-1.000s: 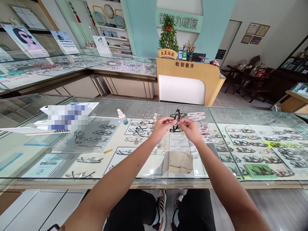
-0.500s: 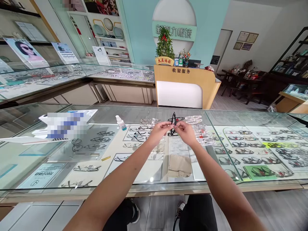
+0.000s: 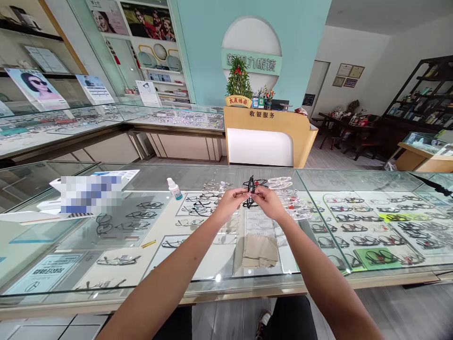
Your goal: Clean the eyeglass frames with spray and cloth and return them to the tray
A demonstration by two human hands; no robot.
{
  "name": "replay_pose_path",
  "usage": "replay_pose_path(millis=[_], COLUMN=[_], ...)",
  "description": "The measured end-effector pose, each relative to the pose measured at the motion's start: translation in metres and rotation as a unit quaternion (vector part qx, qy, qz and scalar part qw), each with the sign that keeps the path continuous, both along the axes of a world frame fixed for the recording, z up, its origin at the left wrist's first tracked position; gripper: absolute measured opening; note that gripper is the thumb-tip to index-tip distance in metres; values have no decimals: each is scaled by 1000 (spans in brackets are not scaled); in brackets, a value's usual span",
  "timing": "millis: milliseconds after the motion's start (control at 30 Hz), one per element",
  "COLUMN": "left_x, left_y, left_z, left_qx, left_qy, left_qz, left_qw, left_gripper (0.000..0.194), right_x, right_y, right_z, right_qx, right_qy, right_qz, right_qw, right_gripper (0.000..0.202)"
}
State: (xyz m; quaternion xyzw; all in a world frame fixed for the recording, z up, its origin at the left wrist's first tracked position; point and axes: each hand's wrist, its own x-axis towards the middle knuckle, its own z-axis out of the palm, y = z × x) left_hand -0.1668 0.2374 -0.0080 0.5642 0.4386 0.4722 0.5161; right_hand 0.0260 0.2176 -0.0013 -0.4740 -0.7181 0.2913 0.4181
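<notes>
Both hands meet above the glass display counter [image 3: 208, 278], holding a black pair of glasses [image 3: 251, 183] upright and edge-on between them. My left hand [image 3: 229, 202] pinches the glasses from the left side. From the right, my right hand [image 3: 268, 200] grips them with fingers closed. The fingers partly hide the frame, so its exact shape is hard to make out. Below my hands a folded beige cloth [image 3: 261, 251] lies on the glass. Clear-framed glasses [image 3: 279, 182] are just beyond my right hand.
A small white spray bottle [image 3: 174, 189] stands left of my hands. Farther left lies a white printed box or leaflet [image 3: 130, 177], partly blurred. A thin yellow stick [image 3: 148, 243] is nearer. Rows of glasses [image 3: 354, 227] fill the case at right. Beyond stands a wooden cashier desk [image 3: 304, 141].
The view has tilted up slightly, so the counter and hands appear a little lower. Both hands still hold the black glasses, which are turned slightly differently.
</notes>
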Motion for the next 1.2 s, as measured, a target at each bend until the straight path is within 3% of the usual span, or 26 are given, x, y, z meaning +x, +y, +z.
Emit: replay_pose_path(millis=[133,333,633,833,1067,1200], left_x=[2,6,1,-2,-2,-2], left_y=[-4,-11,-10,-6,-5,-8], left_z=[-1,5,8,1,-1,6], left_qx=[-32,-17,-8,26,36,26], left_qy=[-17,-37,-4,19,48,40], left_qz=[-2,20,48,62,32,34], left_qw=[999,999,999,998,998,998], left_gripper=[63,66,68,50,51,56], right_x=[2,6,11,18,18,13], right_y=[1,3,2,4,2,-3], right_z=[-4,-6,-4,-3,-2,0], right_qx=[-9,-14,7,80,145,145], right_qy=[20,59,51,11,12,8], right_qz=[13,8,-87,-185,-230,-198], right_qw=[1000,998,995,979,962,970], right_gripper=[33,32,30,33,37,29])
